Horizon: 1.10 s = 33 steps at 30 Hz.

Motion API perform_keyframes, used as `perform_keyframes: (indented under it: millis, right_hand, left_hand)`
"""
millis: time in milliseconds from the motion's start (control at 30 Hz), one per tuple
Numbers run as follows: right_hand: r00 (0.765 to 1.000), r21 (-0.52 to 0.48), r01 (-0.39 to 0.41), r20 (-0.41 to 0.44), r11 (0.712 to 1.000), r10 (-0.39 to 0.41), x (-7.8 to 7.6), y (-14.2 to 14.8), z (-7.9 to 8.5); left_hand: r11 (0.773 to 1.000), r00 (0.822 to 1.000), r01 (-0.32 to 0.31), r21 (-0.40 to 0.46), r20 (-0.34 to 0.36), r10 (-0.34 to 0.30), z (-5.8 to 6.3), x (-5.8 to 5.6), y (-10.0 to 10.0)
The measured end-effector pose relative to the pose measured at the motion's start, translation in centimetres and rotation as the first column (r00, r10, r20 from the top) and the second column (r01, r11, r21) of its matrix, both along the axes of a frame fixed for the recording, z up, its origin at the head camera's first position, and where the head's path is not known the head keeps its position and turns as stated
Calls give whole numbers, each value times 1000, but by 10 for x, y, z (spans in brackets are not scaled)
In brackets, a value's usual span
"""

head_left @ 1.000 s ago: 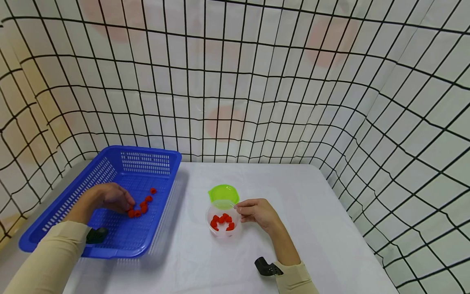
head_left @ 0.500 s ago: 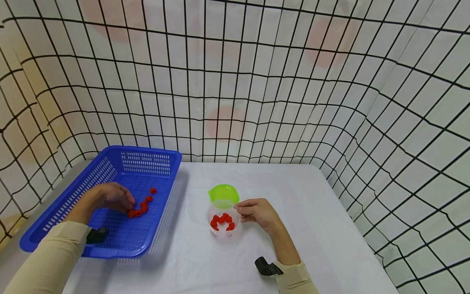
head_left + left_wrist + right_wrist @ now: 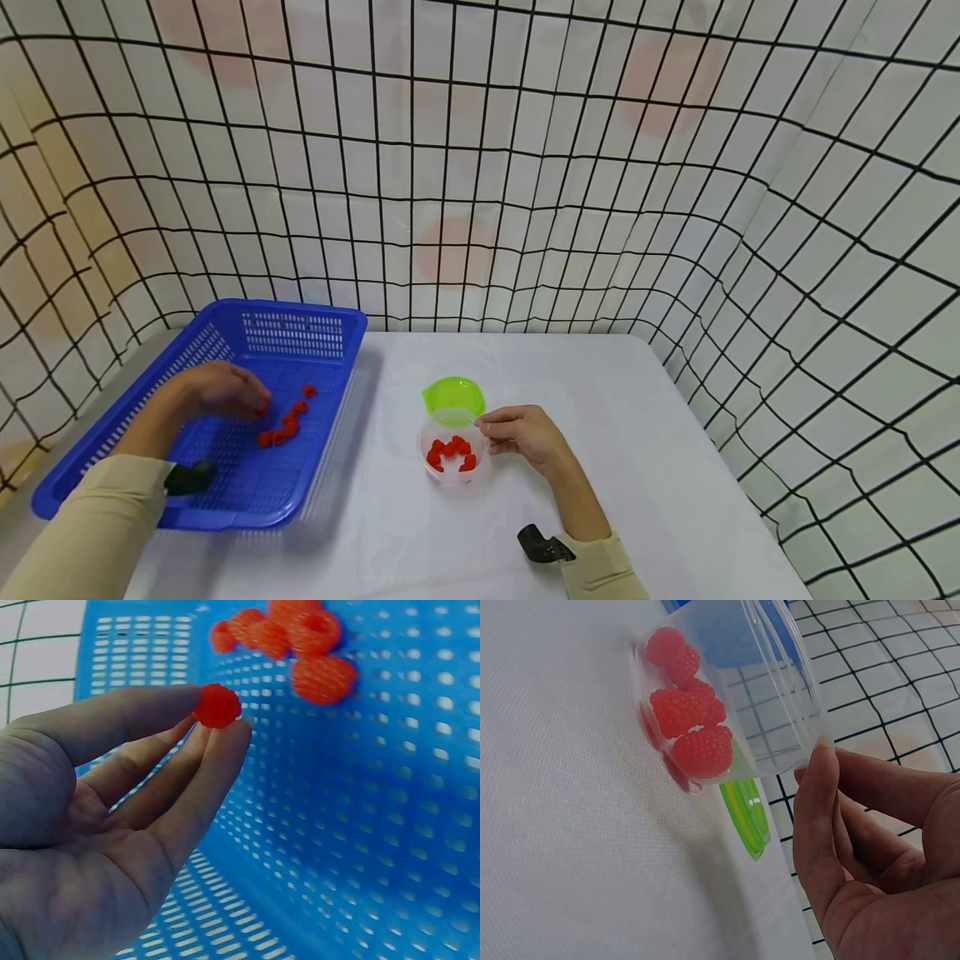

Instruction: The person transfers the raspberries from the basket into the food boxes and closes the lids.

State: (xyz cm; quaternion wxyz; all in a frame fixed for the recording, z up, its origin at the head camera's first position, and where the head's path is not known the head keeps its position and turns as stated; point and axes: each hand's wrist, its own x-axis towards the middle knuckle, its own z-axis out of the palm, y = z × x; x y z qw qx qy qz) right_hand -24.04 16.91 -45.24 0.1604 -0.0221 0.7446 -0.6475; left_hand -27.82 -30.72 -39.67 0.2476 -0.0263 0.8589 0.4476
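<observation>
Between thumb and fingertips my left hand (image 3: 142,787) pinches one red raspberry (image 3: 217,706). This hand (image 3: 225,390) is above the floor of the blue basket (image 3: 262,500). Several more raspberries (image 3: 324,679) lie in a curved row on the basket floor, just beyond my fingers. My right hand (image 3: 525,433) pinches the rim of a clear plastic tub (image 3: 780,712) on the white table. Inside the tub several raspberries (image 3: 703,751) rest along the bottom. A bright green lid (image 3: 456,395) lies flat right behind the tub.
Black netting (image 3: 480,200) over white sheeting rises behind the table and along both sides. The white table (image 3: 600,392) extends to the right of the tub. Black wrist devices (image 3: 542,546) sit at both sleeves.
My left hand has lifted slightly from the raspberry row with one raspberry between its fingertips. The right hand keeps its hold on the tub. The head view has shifted a little.
</observation>
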Motion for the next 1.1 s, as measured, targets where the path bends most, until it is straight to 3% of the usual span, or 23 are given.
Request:
perform_keyframes:
  millis: [200, 433, 733, 1100]
  right_hand:
    - [1000, -3, 2, 0, 1000, -2, -1, 0, 0]
    - [1000, 5, 9, 7, 1000, -9, 0, 0, 0]
    - [1000, -2, 4, 0, 1000, -4, 0, -1, 1]
    - [1000, 0, 1, 0, 1000, -1, -2, 0, 0]
  left_hand:
    - [1000, 997, 31, -1, -70, -31, 14, 1, 4]
    - [996, 989, 65, 63, -135, -57, 36, -2, 29]
    - [981, 974, 150, 124, -186, -125, 56, -4, 76]
    - [970, 959, 242, 20, -159, -236, 61, 2, 143]
